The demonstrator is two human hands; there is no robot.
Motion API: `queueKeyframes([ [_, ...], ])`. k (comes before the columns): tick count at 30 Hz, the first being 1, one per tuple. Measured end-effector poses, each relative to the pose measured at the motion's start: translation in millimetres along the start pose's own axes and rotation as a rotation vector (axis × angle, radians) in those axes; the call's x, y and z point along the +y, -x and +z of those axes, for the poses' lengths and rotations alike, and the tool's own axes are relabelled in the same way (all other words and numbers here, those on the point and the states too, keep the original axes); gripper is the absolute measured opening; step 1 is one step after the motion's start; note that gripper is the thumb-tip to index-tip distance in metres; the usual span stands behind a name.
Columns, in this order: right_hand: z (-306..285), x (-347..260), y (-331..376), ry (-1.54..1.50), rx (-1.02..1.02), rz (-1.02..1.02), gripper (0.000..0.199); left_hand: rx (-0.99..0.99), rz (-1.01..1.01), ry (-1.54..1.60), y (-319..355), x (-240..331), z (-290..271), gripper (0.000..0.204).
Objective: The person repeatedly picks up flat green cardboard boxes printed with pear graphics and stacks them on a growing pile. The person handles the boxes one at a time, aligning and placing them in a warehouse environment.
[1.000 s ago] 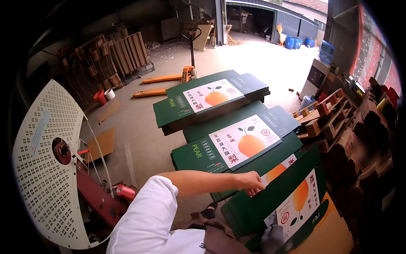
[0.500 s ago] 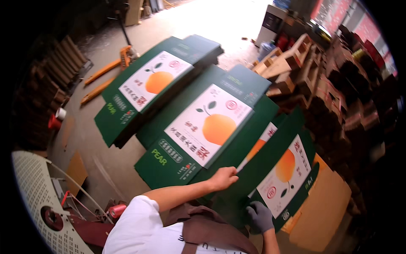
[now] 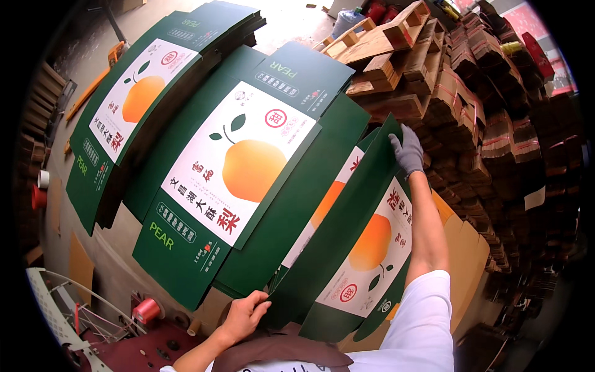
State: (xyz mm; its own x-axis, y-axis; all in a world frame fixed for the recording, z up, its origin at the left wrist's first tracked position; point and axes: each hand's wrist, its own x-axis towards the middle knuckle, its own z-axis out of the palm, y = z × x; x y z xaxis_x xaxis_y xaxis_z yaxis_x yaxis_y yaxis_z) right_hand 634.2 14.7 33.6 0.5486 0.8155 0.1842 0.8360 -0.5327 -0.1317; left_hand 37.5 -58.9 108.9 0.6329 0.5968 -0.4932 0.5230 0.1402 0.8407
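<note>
The left hand (image 3: 243,315), bare, gripped the near lower corner of a flat green carton (image 3: 347,248), its fingers curled over the edge. The right hand (image 3: 406,149), in a grey glove, held the same carton at its far upper corner, fingers closed on the rim. Between the two hands the carton stood tilted, raised off the stack (image 3: 297,204) beneath it, with its white panel and orange pear picture turned toward the person's right.

The stack under it was made of like cartons, and its top sheet showed only a strip of white and orange past the lifted carton's edge. Just to the left, overlapping that stack's left edge, lay a second stack (image 3: 235,167) with its pear panel fully in view. Farther left, near the floor's far side, lay a third stack (image 3: 133,99) of the same green cartons, apart from the hands.

Wooden pallets (image 3: 396,43) sat beyond the stacks at the far right, touching a wall of bundled brown cardboard (image 3: 502,142) that ran down the right side. A brown board (image 3: 465,260) lay under the right forearm, just beside the lifted carton. Near the left hand, on the floor at the lower left, stood a red spool (image 3: 146,310) beside a white wire guard (image 3: 68,322). An orange pallet jack (image 3: 93,87) lay past the third stack.
</note>
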Motion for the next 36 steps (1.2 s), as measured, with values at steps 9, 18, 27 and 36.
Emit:
queueKeyframes([
  [9, -55.1, -86.9, -60.5, 0.216, -0.538, -0.611, 0.028, 0.202, -0.064, 0.114, -2.2, -31.4, 15.1, 0.012],
  [18, -72.4, -144.1, -123.6, 0.220, -0.505, -0.728, 0.017, 0.542, 0.079, -0.140, -35.4, -54.2, -8.7, 0.026],
  [27, -26.5, -168.5, -145.3, 0.141, -0.631, -0.638, 0.022, 0.646, 0.225, -0.360, -47.7, -76.5, -19.2, 0.042],
  [36, -12.9, -168.5, -163.7, 0.170, -0.676, -0.622, 0.016, 0.588, 0.172, -0.422, -47.5, -81.5, -32.3, 0.048],
])
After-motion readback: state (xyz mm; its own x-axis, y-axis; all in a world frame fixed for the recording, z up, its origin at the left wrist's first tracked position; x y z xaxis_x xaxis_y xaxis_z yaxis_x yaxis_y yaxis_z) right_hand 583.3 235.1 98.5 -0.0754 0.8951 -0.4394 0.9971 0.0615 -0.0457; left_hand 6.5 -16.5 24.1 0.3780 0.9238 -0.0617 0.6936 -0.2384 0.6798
